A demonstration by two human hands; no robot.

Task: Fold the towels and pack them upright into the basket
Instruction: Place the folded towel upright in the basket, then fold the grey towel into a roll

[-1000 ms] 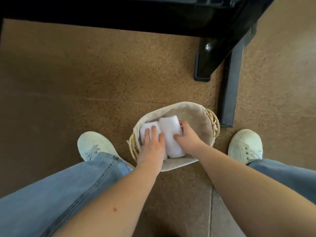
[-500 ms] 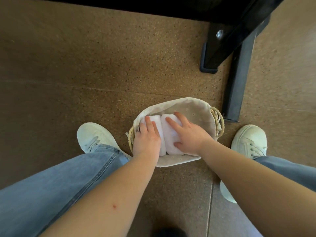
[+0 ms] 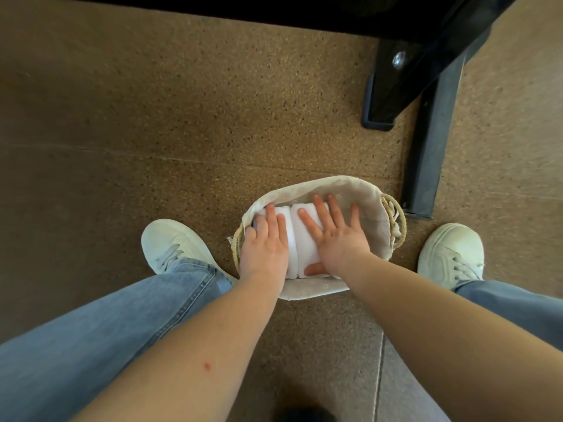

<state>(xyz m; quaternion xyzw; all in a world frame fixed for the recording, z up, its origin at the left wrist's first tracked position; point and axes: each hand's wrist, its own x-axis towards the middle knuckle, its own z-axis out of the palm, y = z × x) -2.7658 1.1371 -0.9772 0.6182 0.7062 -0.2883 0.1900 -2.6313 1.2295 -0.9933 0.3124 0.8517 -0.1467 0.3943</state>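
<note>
1. A basket (image 3: 376,205) with a cloth lining sits on the brown speckled floor (image 3: 152,117), between the person's two white shoes.
2. Two white folded towels are in the left part of the basket. They stand side by side and touch each other.
3. The left hand (image 3: 264,248) rests on top of the left towel (image 3: 282,219). Its fingers (image 3: 270,217) lie close together and nearly straight, pressing down on the towel.
4. The right hand (image 3: 338,242) lies flat on the right towel (image 3: 306,251). Its fingers (image 3: 323,215) are straight and spread apart. The little finger reaches past the towel onto the lining. The thumb sits at the near end of the towel.
5. The right part of the basket shows only its lining.
6. A rope handle (image 3: 396,222) is on the right end of the basket.
7. The left shoe (image 3: 173,242) is just beside the basket. The right shoe (image 3: 451,252) is near the handle.
8. Blue jeans (image 3: 106,330) cover both legs.
9. A black metal leg (image 3: 426,153) stands on the floor just past the basket's right end.
</note>
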